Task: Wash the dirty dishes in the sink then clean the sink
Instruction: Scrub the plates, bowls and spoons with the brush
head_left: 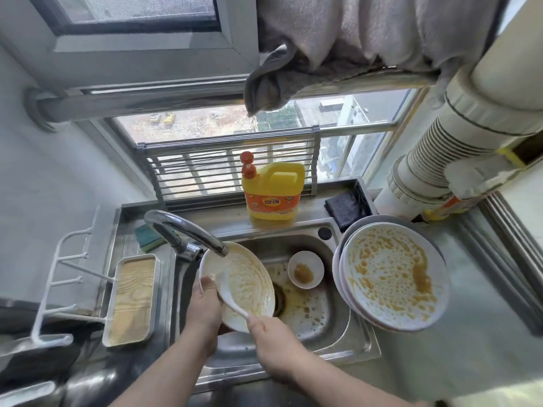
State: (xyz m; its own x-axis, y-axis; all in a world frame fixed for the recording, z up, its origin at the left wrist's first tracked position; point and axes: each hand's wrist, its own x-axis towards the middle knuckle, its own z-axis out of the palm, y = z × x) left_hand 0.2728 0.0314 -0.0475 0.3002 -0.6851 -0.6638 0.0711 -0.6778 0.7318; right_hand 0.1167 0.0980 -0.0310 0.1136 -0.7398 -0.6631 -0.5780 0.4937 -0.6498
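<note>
Left hand (202, 304) grips plate (249, 277), right hand (273, 339) holds spoon (227, 292) on it

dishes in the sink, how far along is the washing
Nothing looks clean yet. In hand: the left hand holds a smeared plate under the faucet while the right hand works a white spoon over it. Left: the small bowl, the stacked plates, then the stained sink.

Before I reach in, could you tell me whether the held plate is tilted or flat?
Tilted: the left hand holds the plate on a slant under the faucet.
</note>
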